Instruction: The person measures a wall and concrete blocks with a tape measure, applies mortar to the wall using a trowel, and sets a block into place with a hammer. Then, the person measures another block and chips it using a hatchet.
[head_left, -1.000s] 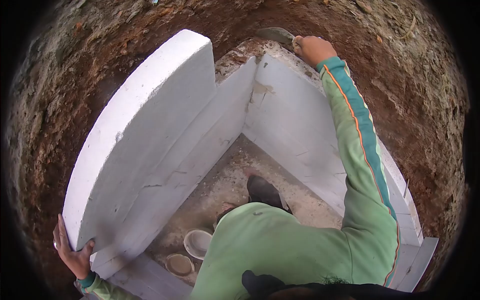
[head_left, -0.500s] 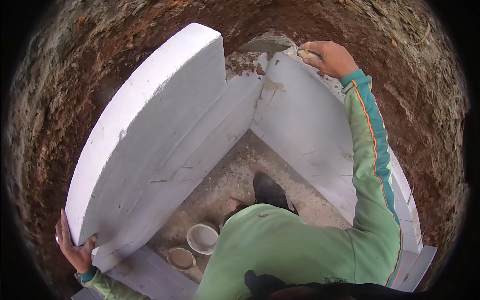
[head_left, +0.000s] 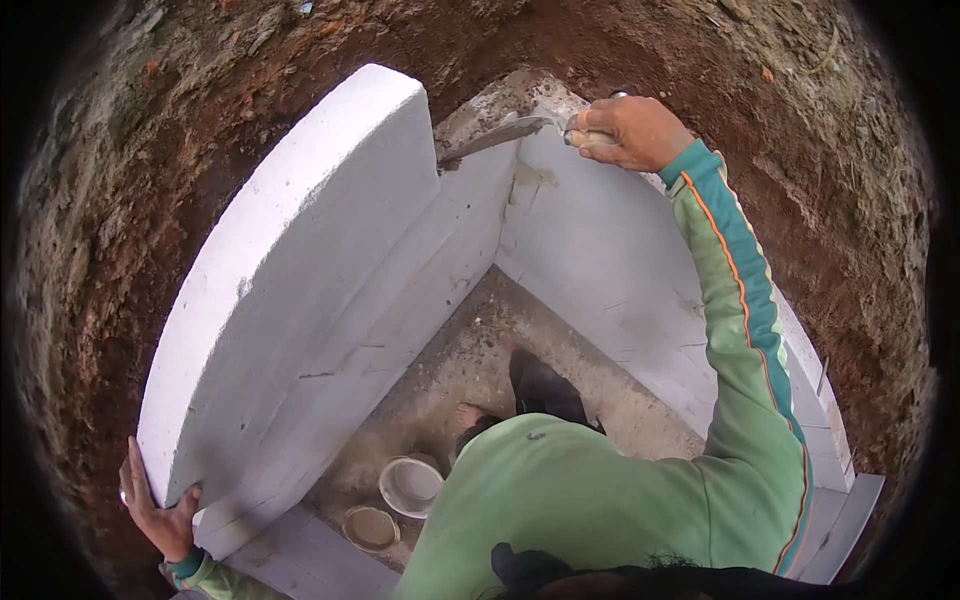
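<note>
A long white block (head_left: 300, 230) stands on top of the left white wall (head_left: 420, 285), its far end just short of the corner. My left hand (head_left: 160, 508) grips the near end of this block, thumb on the inner face and fingers on the outer side. My right hand (head_left: 635, 135) is closed around the handle of a trowel (head_left: 498, 134). The trowel's blade lies over the top of the corner, pointing left toward the block's far end. Grey-brown mortar (head_left: 478, 112) shows behind the blade. Below my right hand is the right white wall (head_left: 610, 230).
Two round containers, a white bucket (head_left: 398, 503) and a smaller bowl (head_left: 371, 545), stand on the concrete floor (head_left: 440, 365) near my feet. Rough brown earth (head_left: 150, 180) rises behind both walls. More flat pale blocks (head_left: 310, 560) run along the near left.
My right hand and the trowel have moved left and slightly toward me, the blade coming from behind the corner to its inner edge. My left hand still holds the block; the view has shifted slightly.
</note>
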